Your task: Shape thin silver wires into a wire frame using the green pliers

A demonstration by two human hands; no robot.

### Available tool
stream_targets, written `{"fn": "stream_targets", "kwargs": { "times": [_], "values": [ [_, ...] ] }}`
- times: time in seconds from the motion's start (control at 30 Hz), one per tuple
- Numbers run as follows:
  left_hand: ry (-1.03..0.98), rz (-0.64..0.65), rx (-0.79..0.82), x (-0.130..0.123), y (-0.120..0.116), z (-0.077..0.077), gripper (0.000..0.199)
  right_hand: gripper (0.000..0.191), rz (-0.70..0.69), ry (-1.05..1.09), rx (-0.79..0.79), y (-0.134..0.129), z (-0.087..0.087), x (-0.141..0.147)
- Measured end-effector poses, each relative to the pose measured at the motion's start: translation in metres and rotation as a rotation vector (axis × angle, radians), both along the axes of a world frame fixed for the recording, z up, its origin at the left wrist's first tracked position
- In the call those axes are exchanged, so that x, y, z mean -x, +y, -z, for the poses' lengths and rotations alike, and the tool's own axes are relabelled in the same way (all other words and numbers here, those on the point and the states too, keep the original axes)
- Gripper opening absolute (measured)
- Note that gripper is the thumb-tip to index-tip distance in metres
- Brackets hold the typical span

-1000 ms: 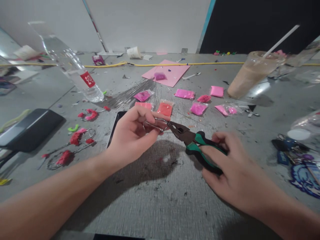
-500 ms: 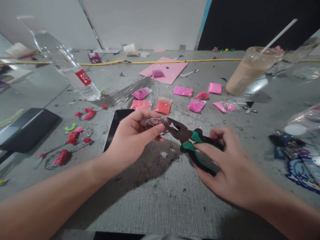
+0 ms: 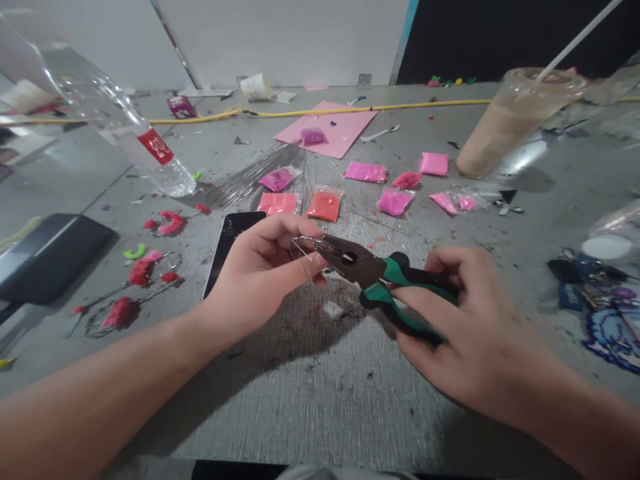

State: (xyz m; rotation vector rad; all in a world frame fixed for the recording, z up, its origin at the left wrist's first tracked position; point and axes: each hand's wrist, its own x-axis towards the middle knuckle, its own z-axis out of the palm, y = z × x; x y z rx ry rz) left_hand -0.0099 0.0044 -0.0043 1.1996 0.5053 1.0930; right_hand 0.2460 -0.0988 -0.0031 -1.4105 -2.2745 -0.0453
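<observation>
Between its thumb and fingers, my left hand pinches a thin, bent silvery wire above the table. My right hand is wrapped round the green and black handles of the pliers. Their dark jaws are closed together at the wire, right by my left fingertips; the exact contact is too small to make out. A black phone lies partly behind my left hand. Beyond it, a bundle of straight wires lies on the table.
Pink and red packets lie beyond my hands. At the left are a water bottle, red-and-wire pieces and a black device. A drink cup stands back right; a yellow cable crosses behind.
The pliers' jaws have closed and tilted at the wire, and my right hand has drawn its handles closer together. The whole view has shifted slightly.
</observation>
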Motion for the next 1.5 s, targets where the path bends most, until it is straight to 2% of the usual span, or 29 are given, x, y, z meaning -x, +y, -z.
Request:
{"fn": "stream_targets", "kwargs": {
  "times": [0.13, 0.43, 0.63, 0.87, 1.23, 1.37, 1.5],
  "values": [
    [-0.004, 0.000, -0.053, 0.0006, 0.0016, 0.0028, 0.020, 0.034, -0.027, 0.032, -0.073, 0.0020, 0.0021, 0.0000],
    [-0.026, 0.019, -0.043, -0.0011, 0.0014, 0.0012, 0.019, 0.026, 0.007, 0.027, -0.117, -0.0008, 0.0028, 0.0014],
    [-0.080, 0.026, -0.053, -0.0025, 0.0020, 0.0002, 0.021, 0.028, 0.018, 0.012, -0.135, 0.0005, 0.0029, 0.0003],
    [-0.043, 0.058, -0.061, 0.0004, 0.0025, 0.0035, 0.018, 0.024, -0.002, 0.009, -0.076, -0.0002, 0.0035, 0.0002],
    [-0.028, 0.039, -0.062, 0.0017, 0.0013, 0.0039, 0.017, 0.018, -0.025, 0.001, -0.047, -0.0031, 0.0031, 0.0012],
    [-0.002, 0.010, -0.064, 0.0009, 0.0031, 0.0040, 0.016, 0.020, -0.028, -0.005, -0.019, -0.0049, 0.0041, 0.0012],
    [-0.037, 0.066, -0.125, 0.0023, 0.0057, 0.0068, 0.017, 0.026, -0.065, 0.018, 0.025, -0.0062, 0.0066, -0.0007]
  ]
}}
